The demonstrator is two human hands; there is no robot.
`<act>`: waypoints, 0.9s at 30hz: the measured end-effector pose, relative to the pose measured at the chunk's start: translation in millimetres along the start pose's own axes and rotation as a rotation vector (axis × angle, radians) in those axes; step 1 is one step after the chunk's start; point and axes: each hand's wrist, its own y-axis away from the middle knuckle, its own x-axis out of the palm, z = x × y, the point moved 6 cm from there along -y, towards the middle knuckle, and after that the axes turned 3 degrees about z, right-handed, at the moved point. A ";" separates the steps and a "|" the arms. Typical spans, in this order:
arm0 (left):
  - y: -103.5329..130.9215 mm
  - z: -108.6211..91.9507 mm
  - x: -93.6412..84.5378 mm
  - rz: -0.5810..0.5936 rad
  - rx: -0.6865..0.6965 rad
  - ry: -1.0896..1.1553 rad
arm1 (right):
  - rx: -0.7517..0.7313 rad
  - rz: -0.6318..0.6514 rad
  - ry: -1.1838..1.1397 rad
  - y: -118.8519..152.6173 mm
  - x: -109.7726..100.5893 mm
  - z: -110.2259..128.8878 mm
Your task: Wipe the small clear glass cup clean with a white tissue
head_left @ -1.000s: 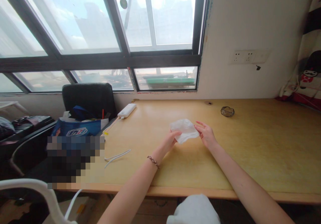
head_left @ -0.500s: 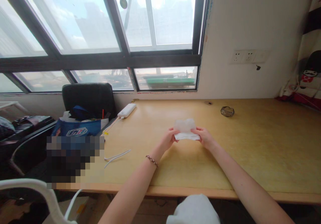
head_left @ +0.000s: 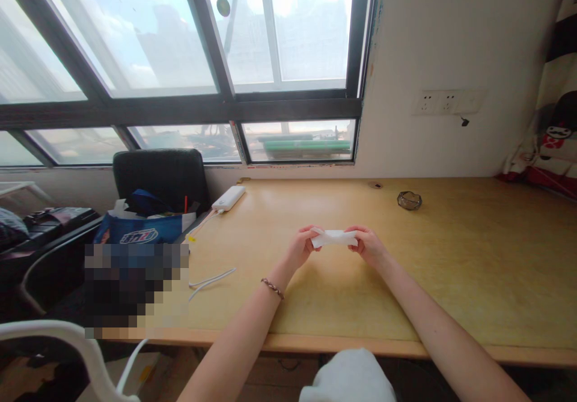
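A white tissue [head_left: 334,238], folded into a narrow strip, is stretched between my two hands above the wooden desk [head_left: 451,270]. My left hand [head_left: 305,247] pinches its left end, thumb on top and fingers curled beneath. At the opposite end my right hand [head_left: 366,244] grips it the same way. The middle of the strip looks slightly thinner than its ends. A braided bracelet [head_left: 272,288] circles my left wrist.
A glass ashtray [head_left: 409,201] sits toward the back of the desk. At the left edge are a white power bank [head_left: 228,199] and a white cable [head_left: 211,279]. A black chair [head_left: 160,173] holding a blue bag [head_left: 135,232] stands to the left.
The upper part of the tissue has folded down toward me, turning a taller sheet into a narrow strip. Both hands keep hold and stay in nearly the same place.
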 end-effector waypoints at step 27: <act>1.0 8.3 5.6 0.057 0.015 -0.336 | -0.370 -0.570 0.222 5.0 -46.8 22.3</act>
